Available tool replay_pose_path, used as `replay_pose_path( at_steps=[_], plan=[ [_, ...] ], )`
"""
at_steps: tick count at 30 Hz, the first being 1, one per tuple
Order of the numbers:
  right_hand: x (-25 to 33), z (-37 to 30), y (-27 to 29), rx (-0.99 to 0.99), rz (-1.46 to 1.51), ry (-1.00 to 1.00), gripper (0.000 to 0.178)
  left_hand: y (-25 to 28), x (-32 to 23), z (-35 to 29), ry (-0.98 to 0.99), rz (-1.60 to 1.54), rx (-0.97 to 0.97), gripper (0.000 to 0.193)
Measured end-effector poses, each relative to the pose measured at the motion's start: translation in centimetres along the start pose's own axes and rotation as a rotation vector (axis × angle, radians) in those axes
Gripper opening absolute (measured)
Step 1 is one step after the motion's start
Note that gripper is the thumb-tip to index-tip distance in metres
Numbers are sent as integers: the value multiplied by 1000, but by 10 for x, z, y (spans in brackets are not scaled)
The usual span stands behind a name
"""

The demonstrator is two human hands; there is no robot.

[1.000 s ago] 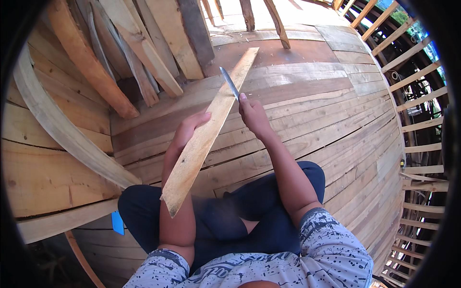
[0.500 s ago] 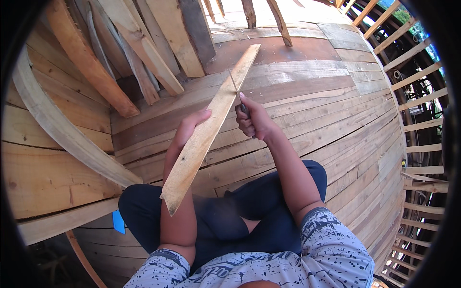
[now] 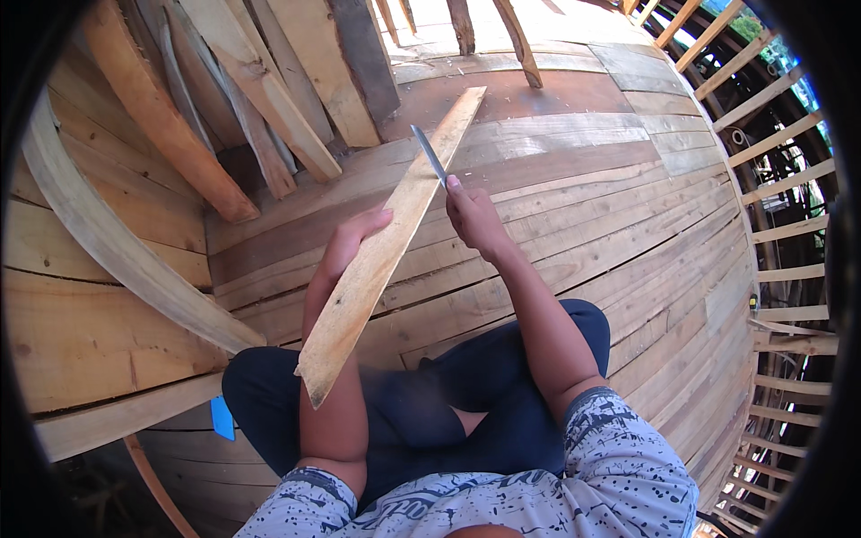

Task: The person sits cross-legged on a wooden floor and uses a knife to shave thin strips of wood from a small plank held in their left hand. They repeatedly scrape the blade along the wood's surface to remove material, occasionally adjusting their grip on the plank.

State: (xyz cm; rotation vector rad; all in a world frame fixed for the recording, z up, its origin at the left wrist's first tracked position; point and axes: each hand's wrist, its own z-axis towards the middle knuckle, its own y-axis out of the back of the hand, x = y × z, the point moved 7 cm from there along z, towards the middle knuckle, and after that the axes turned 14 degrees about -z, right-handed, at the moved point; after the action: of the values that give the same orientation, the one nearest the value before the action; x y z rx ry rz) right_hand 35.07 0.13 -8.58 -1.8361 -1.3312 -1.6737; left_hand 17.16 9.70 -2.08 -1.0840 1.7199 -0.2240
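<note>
A long, narrow wooden board (image 3: 387, 244) slants from above my lap up and away to the right, its far end tapering. My left hand (image 3: 352, 235) grips it from the left edge near the middle, thumb on top and the fingers hidden beneath. In my right hand (image 3: 473, 213) is a knife (image 3: 429, 154), its handle covered by the closed fingers and the thumb pressed near the base of the blade. The blade lies across the board's upper part, pointing up and left, with its flat side showing.
Beneath me is a plank floor (image 3: 556, 206). Several timbers (image 3: 170, 117) lean at the left, near a curved rib (image 3: 117, 233) along the plank wall. Two posts (image 3: 517, 45) stand beyond the board. Slatted framing (image 3: 789, 224) with gaps runs down the right side.
The knife blade has turned from edge-on to showing its flat side, and its tip has swung left. My right wrist has rotated. The board and my left hand have barely shifted.
</note>
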Motion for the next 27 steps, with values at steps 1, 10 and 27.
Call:
replay_pose_path(
  at_steps=[1,10,27],
  plan=[
    [1,-6,-2,52,24,5,65,0,0,0,-8,6,-24,55],
    [7,-21,-12,159,67,-98,66,-12,-11,-20,-23,75,-71,58],
    [7,-14,-8,-10,71,-4,63,-7,1,-4,34,13,-9,62]
  ],
)
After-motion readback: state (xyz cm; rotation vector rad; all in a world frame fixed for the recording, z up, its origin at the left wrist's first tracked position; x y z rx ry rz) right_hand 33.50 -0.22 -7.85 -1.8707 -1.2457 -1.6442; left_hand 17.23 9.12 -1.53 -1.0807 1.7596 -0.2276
